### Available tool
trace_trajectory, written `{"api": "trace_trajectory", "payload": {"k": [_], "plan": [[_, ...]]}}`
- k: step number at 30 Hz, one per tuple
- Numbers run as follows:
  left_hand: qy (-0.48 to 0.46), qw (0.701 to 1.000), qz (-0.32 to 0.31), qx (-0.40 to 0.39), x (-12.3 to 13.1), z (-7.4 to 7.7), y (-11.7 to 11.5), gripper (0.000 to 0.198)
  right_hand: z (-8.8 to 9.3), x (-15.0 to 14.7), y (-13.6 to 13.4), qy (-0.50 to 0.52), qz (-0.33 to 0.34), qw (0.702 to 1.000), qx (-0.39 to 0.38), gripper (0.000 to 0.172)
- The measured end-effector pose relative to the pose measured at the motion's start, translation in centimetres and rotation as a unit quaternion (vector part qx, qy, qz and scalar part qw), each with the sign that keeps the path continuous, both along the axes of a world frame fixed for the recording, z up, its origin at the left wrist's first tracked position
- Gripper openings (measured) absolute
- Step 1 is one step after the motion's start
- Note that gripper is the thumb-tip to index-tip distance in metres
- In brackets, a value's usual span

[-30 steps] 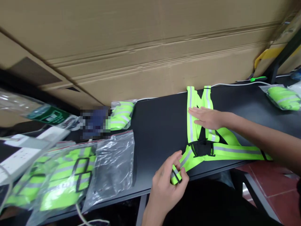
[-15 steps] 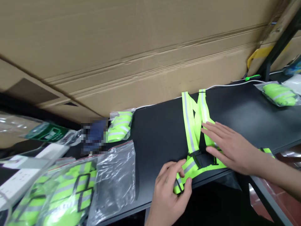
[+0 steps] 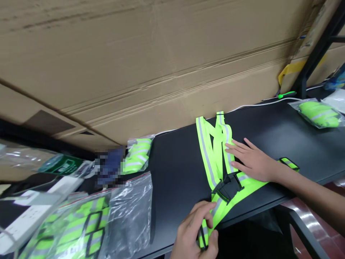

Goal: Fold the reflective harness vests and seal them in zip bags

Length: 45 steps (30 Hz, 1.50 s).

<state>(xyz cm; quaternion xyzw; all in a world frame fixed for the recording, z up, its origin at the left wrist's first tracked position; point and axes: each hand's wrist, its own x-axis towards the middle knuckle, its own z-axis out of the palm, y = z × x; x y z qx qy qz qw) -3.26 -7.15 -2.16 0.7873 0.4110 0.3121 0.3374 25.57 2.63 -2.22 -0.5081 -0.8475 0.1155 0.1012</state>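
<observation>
Left hand [image 3: 198, 232] grips reflective harness [image 3: 206, 153] by its near-left end; right hand [image 3: 252, 162] flat on its right side, fingers spread. Long straps point toward cardboard [image 3: 175, 82].

A harness [image 3: 229, 187] lies on your bench [image 3: 175, 162]
A bag [image 3: 132, 216] lies to your left, a bagged bundle [image 3: 319, 113] far right, cardboard [image 3: 161, 72] behind the bench.

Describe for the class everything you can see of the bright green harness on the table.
The harness is made of flat, yellow-green straps, seemingly fabric, with grey stripes and black, plastic-looking fittings. It lies on the black table, two straps pointing toward the cardboard, with a black buckle nearer the front edge. The left hand grips a strap end; the right hand lies spread across it, hiding part.
</observation>
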Motion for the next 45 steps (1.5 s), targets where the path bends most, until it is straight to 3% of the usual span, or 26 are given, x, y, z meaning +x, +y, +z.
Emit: {"api": "trace_trajectory", "payload": {"k": [3, 6, 9, 12, 14, 17, 21, 24, 29, 34, 38, 42, 45], "plan": [[-0.007, 1.0, 0.003, 0.012, -0.4, 0.4, 0.3, 0.04, 0.8, -0.3, -2.0, 0.011, 0.009, 0.994, 0.105, 0.042], [0.085, 0.993, 0.028, 0.075, -0.6, 1.4, 0.7, 0.043, 1.6, -0.4, -5.1, 0.067, 0.083, 0.983, 0.153, 0.029], [0.203, 0.965, 0.041, 0.159, 0.4, 3.0, 1.0, 0.041, 1.7, -0.6, -7.3, 0.106, 0.103, 0.983, 0.111, 0.027], [0.233, 0.951, 0.003, 0.202, 2.8, 4.1, 1.3, 0.038, 1.1, -1.0, -7.9, 0.108, 0.07, 0.991, 0.046, 0.031], [0.243, 0.954, -0.03, 0.174, 4.6, 3.9, 1.7, 0.042, 0.8, -1.3, -7.8, 0.106, 0.062, 0.992, 0.018, 0.031], [0.257, 0.961, -0.039, 0.095, 6.4, 2.3, 2.6, 0.047, 0.5, -1.8, -7.4, 0.115, 0.054, 0.992, 0.003, 0.026], [0.205, 0.976, -0.039, 0.058, 5.9, 0.1, 3.1, 0.049, 0.2, -1.6, -7.2, 0.158, 0.051, 0.986, 0.007, 0.019], [0.169, 0.983, -0.043, 0.059, 5.0, -0.5, 3.0, 0.053, 0.2, -0.7, -7.0, 0.174, 0.052, 0.983, 0.018, 0.016], [0.165, 0.983, -0.042, 0.067, 4.6, -0.3, 3.0, 0.049, 0.8, 1.5, -7.6, 0.149, 0.053, 0.984, 0.079, 0.023], [0.191, 0.977, -0.066, 0.068, 4.7, 0.4, 3.3, 0.038, 2.6, 3.4, -8.8, 0.126, 0.096, 0.975, 0.155, 0.032], [0.212, 0.973, -0.07, 0.06, 4.9, 0.8, 3.5, 0.033, 3.7, 4.8, -8.9, 0.085, 0.051, 0.974, 0.203, 0.031], [0.217, 0.971, -0.07, 0.064, 5.0, 0.8, 3.5, 0.033, 3.2, 5.0, -8.5, 0.006, 0.045, 0.972, 0.23, 0.027], [0.209, 0.973, -0.072, 0.066, 4.8, 0.6, 3.4, 0.033, 1.5, 4.1, -8.4, -0.045, 0.067, 0.978, 0.192, 0.027]]}}
